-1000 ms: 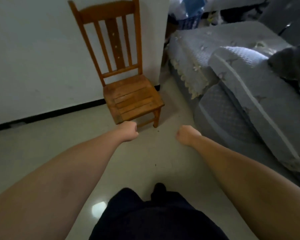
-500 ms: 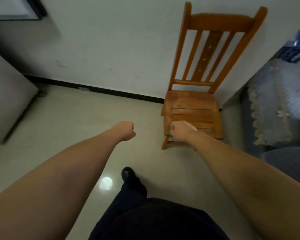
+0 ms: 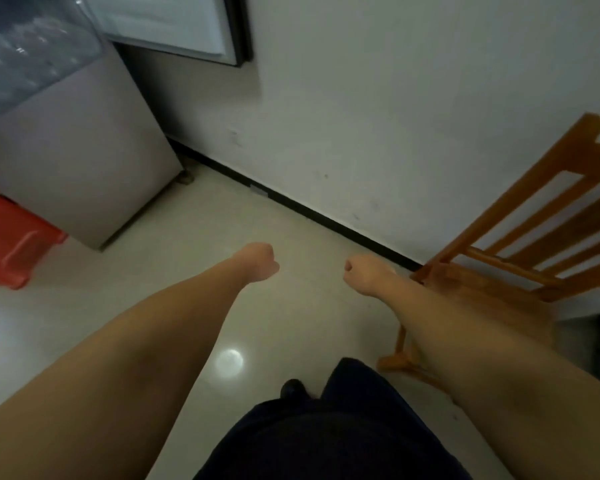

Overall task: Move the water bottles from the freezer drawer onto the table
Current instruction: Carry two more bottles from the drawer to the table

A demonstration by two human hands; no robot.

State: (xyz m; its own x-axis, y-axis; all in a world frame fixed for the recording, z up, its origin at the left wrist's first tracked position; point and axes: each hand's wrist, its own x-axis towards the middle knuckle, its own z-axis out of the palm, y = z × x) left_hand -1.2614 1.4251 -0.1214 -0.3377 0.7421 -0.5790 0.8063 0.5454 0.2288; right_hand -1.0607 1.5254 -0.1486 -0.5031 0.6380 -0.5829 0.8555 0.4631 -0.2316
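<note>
A clear plastic freezer drawer (image 3: 32, 57) juts out at the top left, with blurred water bottles (image 3: 11, 64) showing through its wall. It sits above the grey freezer door (image 3: 84, 161). My left hand (image 3: 258, 261) is a closed fist held out over the floor, well to the right of and below the drawer. My right hand (image 3: 362, 273) is also a closed fist, a little to the right of the left one. Neither hand holds anything. No table is in view.
A wooden chair (image 3: 520, 258) stands against the white wall at the right, partly behind my right forearm. A red plastic stool (image 3: 11, 240) sits on the floor at the left beside the freezer. Pale tiled floor (image 3: 222, 220) lies between them.
The view has swung left: the chair slid from the middle to the right edge, the sofa left the frame, and the freezer with its drawer came in at the top left. Both fists stayed closed.
</note>
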